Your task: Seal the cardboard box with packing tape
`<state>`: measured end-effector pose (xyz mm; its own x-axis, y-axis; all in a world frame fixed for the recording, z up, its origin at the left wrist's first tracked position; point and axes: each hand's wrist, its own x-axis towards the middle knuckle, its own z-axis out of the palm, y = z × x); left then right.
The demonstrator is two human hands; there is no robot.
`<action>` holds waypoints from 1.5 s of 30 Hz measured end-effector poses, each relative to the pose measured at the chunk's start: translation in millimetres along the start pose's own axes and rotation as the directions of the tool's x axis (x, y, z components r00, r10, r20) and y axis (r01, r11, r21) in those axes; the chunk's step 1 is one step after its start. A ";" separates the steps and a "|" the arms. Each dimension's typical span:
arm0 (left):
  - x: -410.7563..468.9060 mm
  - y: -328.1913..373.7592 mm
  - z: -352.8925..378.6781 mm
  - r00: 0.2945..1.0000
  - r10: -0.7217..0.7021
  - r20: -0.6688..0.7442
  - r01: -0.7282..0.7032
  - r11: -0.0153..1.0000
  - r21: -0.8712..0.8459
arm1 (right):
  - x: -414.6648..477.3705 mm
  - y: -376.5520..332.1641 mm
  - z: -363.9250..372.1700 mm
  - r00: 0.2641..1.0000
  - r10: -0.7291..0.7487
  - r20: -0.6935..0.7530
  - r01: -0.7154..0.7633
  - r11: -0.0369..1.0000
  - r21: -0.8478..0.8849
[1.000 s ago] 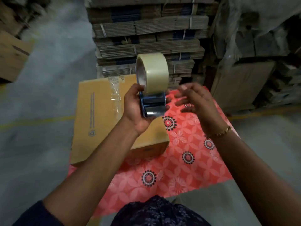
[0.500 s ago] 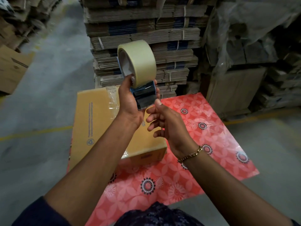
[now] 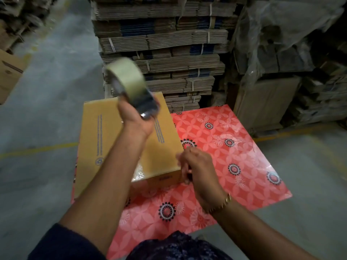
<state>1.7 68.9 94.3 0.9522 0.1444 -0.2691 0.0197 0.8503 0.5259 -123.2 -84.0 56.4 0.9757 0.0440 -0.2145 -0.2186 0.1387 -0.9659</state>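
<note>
A closed yellow-brown cardboard box (image 3: 97, 139) lies flat on a red flowered mat (image 3: 225, 147) on the floor. Clear tape shows crinkled at its near edge, mostly hidden behind my left forearm. My left hand (image 3: 135, 119) is raised above the box and grips a tape dispenser (image 3: 131, 85), a blurred roll of clear tape on a dark metal frame. My right hand (image 3: 197, 166) is at the box's near right corner, fingers curled against the box's edge. Whether it pinches a tape end is too blurred to tell.
A tall stack of bundled flat cardboard (image 3: 161, 45) stands just behind the box. Plastic-wrapped piles (image 3: 281, 44) fill the right. Another carton (image 3: 9, 72) sits at the far left. Grey concrete floor with yellow lines (image 3: 37, 149) surrounds the mat.
My left hand has tilted the dispenser to the left and away. My right hand has dropped from the dispenser down to the box's near right corner.
</note>
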 end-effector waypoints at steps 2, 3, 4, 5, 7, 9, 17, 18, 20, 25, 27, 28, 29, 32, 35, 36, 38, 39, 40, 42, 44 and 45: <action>15.1 29.7 -5.5 0.993 0.094 -0.069 -0.096 0.995 -0.027 | -20.9 16.8 -11.3 0.994 0.091 0.068 -0.089 0.996 -0.021; 17.1 38.5 -7.1 0.993 0.113 -0.042 -0.113 0.994 0.008 | -23.9 20.4 -15.5 0.986 0.127 0.109 -0.125 0.992 -0.029; 15.3 40.0 -7.4 0.994 0.106 0.012 -0.106 0.993 0.059 | -21.2 19.9 -16.3 0.979 0.149 0.139 -0.145 0.989 -0.037; 11.1 35.4 -6.4 0.993 0.087 0.080 -0.095 0.990 0.106 | -14.2 15.5 -13.8 0.975 0.156 0.160 -0.153 0.988 -0.036; -3.4 17.7 1.1 0.980 0.049 0.192 -0.084 0.981 0.177 | 3.8 0.7 -1.9 0.975 0.130 0.183 -0.127 0.992 -0.024; -14.3 -0.3 8.4 0.975 0.025 0.222 -0.073 0.974 0.213 | 16.7 -18.0 11.8 0.978 0.073 0.193 -0.068 0.997 -0.034; -21.3 -18.2 6.6 0.972 0.034 0.231 -0.116 0.928 0.354 | 36.1 -42.3 22.8 0.986 0.002 0.167 -0.007 1.000 0.028; -21.3 -18.0 6.9 0.969 0.031 0.243 -0.118 0.929 0.352 | 37.3 -42.3 22.9 0.987 -0.004 0.161 -0.003 0.999 0.041; -20.6 -18.5 6.9 0.966 0.013 0.257 -0.102 0.936 0.337 | 38.9 -42.5 23.2 0.990 -0.015 0.142 0.007 0.999 0.054; -15.0 -24.6 4.1 0.975 -0.014 0.220 -0.051 0.955 0.291 | 37.5 -43.1 23.8 0.993 -0.029 0.114 0.019 0.996 0.089; -11.7 -26.0 2.3 0.977 -0.039 0.212 -0.020 0.964 0.266 | 36.0 -39.6 23.6 0.995 -0.030 0.098 0.023 0.997 0.080; -9.4 -24.4 2.3 0.976 -0.049 0.212 -0.005 0.969 0.246 | 33.8 -37.2 23.2 0.995 -0.027 0.093 0.020 0.997 0.075; -6.0 -22.0 2.5 0.976 -0.049 0.213 0.001 0.976 0.217 | 30.8 -33.7 21.9 0.996 -0.020 0.092 0.014 0.997 0.072; 5.2 -14.1 -0.6 0.984 -0.030 0.178 -0.001 0.985 0.170 | 16.9 -18.1 16.3 0.996 0.012 0.089 -0.017 0.998 0.054; 12.4 -19.9 -15.1 0.989 -0.051 0.139 0.017 0.972 0.236 | 7.9 -1.8 10.2 0.995 0.049 0.086 -0.052 0.998 0.032; 13.1 -24.3 -20.1 0.989 -0.080 0.126 0.044 0.962 0.269 | 6.7 4.5 7.6 0.994 0.070 0.082 -0.072 0.997 0.027; 14.9 -33.1 -32.7 0.982 -0.161 0.099 0.119 0.935 0.333 | 5.0 18.5 0.0 0.991 0.116 0.072 -0.118 0.993 0.026; 16.1 -38.0 -40.0 0.973 -0.214 0.093 0.168 0.919 0.356 | 4.5 26.4 -5.4 0.988 0.139 0.066 -0.141 0.990 0.024; 14.7 -43.1 -45.4 0.959 -0.271 0.080 0.222 0.897 0.381 | 3.4 34.2 -11.2 0.985 0.162 0.056 -0.163 0.986 0.019; 16.1 -61.1 -63.2 0.941 -0.336 -0.047 0.316 0.818 0.481 | 0.8 49.4 -24.3 0.979 0.205 0.018 -0.205 0.979 0.007; 17.1 -83.2 -82.4 0.914 -0.335 -0.228 0.405 0.735 0.545 | -1.1 64.5 -37.0 0.966 0.254 -0.039 -0.254 0.967 0.009; 18.5 -93.3 -92.3 0.907 -0.309 -0.285 0.420 0.701 0.576 | -1.9 71.8 -43.3 0.957 0.280 -0.070 -0.281 0.960 0.005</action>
<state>-10.6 38.9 -34.2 0.7708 0.0122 -0.6369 0.5894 0.3656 0.7204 -140.2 -117.0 -18.8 0.8737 0.0119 -0.4862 -0.4837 0.1253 -0.8662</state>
